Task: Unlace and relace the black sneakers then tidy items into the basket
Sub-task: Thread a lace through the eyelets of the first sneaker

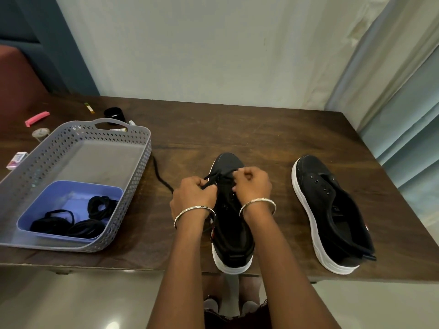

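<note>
- Now, at the near edge of the table, the heel of the middle sneaker is seen between two forearms; its toe is pointed away from the person.
- Over its front eyelets the left hand is clenched around a black lace; the lace's loose end is trailed leftward across the wood towards the basket.
- Just beside it, the right hand is curled, and the same lace is pinched in it close to the toe; the hands are held near each other but apart.
- Only the front eyelets are seen to be threaded; the ones nearer the ankle are partly hidden by the hands; whether the lace is being drawn out or put in cannot be told.
- Well to the right, the second sneaker is laid with bare eyelets; its unlacing is judged done and its relacing left to do.
- At the left, a blue tray is set in the basket's near end; coiled laces are kept in it.
- Farther back, outside the basket, a small box, a tape roll, a pink plastic piece, a marker and a black jar are scattered; the tidying is judged not yet begun.
</note>
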A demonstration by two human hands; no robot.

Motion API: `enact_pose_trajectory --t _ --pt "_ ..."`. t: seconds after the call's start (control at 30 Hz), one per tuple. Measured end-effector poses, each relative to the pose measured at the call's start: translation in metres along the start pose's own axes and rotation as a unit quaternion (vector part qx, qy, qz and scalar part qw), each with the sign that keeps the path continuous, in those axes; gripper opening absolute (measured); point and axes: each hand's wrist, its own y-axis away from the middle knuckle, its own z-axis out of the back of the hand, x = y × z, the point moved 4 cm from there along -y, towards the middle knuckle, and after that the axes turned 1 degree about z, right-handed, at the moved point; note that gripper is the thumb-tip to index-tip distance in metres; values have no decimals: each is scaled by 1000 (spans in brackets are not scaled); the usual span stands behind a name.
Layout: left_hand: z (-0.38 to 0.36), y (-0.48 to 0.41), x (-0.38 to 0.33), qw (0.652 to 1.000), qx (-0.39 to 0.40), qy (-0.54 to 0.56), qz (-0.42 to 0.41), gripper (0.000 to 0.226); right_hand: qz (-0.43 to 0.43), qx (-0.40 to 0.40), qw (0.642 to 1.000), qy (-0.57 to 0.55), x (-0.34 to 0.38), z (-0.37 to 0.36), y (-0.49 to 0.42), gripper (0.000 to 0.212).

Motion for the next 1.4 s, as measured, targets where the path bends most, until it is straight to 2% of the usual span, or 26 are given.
enact_pose_trajectory --t 0.07,0.1,0.17,0.23,0.33,0.43,0.53,0.6,0.7,0.77,0.83,0.87,0.9,0.97,1.03,1.07,1.13,1.3,1.37,1.4 --pt "0 0 0 1000 4 3 -1 6 -123 -15 976 -181 -8 6 -2 17" --pt "0 0 0 1000 4 4 -1 7 -156 -19 960 -233 -10 9 -4 21" --pt "1 1 0 1000 -1 5 2 8 -177 -20 952 -251 -10 11 -5 20" --pt "0 1 0 1000 -3 9 6 9 -140 -26 968 -209 -4 11 -3 10" --pt "-1 -1 2 1000 -2 13 8 9 25 -21 999 -43 14 15 3 25" --pt "-1 -2 1 1000 -3 5 6 10 193 49 969 144 30 9 15 31" --pt "-1 -3 1 1000 -8 3 3 8 209 127 927 285 28 -4 17 27" --pt "-1 -4 2 1000 -7 5 -1 8 207 136 918 309 26 -6 16 24" --pt "-1 -6 4 1000 -6 12 1 11 224 118 919 302 27 -6 14 4" --pt "-1 -7 6 1000 -6 16 5 11 201 96 941 255 21 -5 11 9" --pt "-1 -8 7 1000 1 23 9 11 114 49 988 89 14 2 3 8" --pt "-1 -8 7 1000 6 26 11 10 46 30 998 -22 9 7 -2 10" --pt "-1 -8 7 999 9 29 12 10 -32 23 990 -133 4 10 -6 14" --pt "-1 -8 7 999 11 32 12 10 -160 18 935 -315 0 17 -8 19" --pt "-2 -8 7 999 15 36 13 11 -220 -7 881 -419 -1 25 -9 20" --pt "-2 -8 7 999 17 40 15 10 -232 -18 866 -443 -3 29 -11 20" --pt "-3 -8 8 999 14 47 15 9 -241 -36 863 -443 -8 37 -13 19" --pt "-4 -9 9 998 6 56 10 7 -245 -72 903 -346 -17 49 -12 14" --pt "-5 -9 7 998 2 55 -12 6 -226 -83 936 -256 -20 55 -15 12" --pt "-6 -9 4 998 0 48 -30 7 -200 -83 964 -156 -20 59 -18 14"
